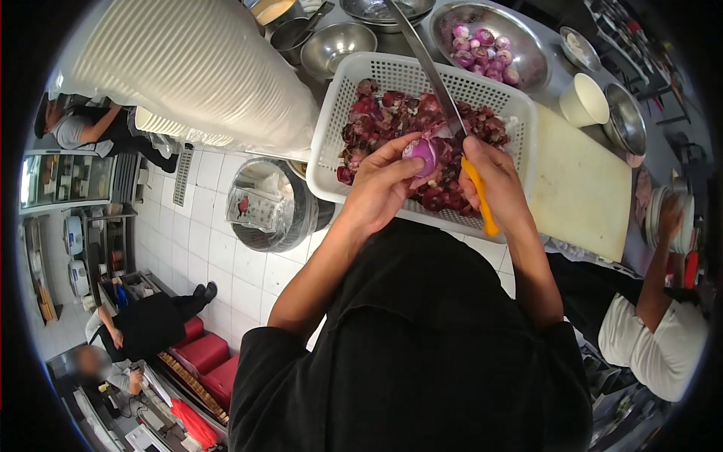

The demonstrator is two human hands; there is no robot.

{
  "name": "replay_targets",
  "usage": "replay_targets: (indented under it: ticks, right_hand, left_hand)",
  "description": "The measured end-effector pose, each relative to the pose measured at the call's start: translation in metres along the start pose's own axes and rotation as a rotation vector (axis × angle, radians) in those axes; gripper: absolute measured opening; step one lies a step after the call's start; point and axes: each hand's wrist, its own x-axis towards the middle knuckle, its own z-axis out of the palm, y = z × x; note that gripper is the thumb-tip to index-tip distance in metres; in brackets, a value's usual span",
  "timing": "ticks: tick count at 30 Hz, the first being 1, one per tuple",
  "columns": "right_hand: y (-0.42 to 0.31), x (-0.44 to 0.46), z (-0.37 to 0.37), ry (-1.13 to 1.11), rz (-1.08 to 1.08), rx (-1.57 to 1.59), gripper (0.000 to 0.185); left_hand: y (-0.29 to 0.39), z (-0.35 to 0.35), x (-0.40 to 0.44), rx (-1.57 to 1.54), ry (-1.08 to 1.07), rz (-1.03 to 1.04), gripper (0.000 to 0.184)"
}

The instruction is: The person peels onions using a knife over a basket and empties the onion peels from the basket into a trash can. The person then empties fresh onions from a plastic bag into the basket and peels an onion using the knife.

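My left hand (384,181) is closed around a purple onion (422,156), its thumb pressed on the near side. In my right hand (493,181) is a long knife (431,71) with a yellow handle, its blade pointing up and away. The blade's base is close beside the onion; whether they touch I cannot tell. Both hands are over a white perforated basket (322,151) that holds many reddish onion skins (388,102).
Behind the basket stands a steel bowl (444,22) of peeled onions (486,53). A cutting board (580,181) and paper cup (584,102) are right; stacked cups (196,68) are left. A lined bin (260,203) stands on the floor. Other people work at both sides.
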Motion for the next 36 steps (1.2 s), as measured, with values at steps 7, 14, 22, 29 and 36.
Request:
replay_targets:
  ticks: [7, 14, 22, 29, 36]
  right_hand:
    - [-0.001, -0.01, 0.006, -0.008, 0.09, -0.01, 0.056]
    - [-0.001, -0.018, 0.013, -0.108, 0.029, 0.014, 0.059]
    - [-0.002, -0.021, 0.015, -0.106, 0.002, -0.011, 0.056]
    - [-0.005, -0.022, 0.015, -0.113, 0.018, -0.041, 0.055]
    - [-0.006, -0.023, 0.017, -0.097, -0.007, -0.055, 0.053]
  left_hand:
    - [-0.009, 0.005, 0.003, 0.227, 0.193, 0.098, 0.048]
    - [-0.007, 0.016, 0.005, 0.315, 0.272, 0.123, 0.05]
    - [-0.006, 0.024, -0.001, 0.335, 0.278, 0.17, 0.046]
    - [-0.003, 0.027, -0.001, 0.359, 0.296, 0.18, 0.047]
    - [-0.001, 0.028, -0.003, 0.337, 0.305, 0.175, 0.048]
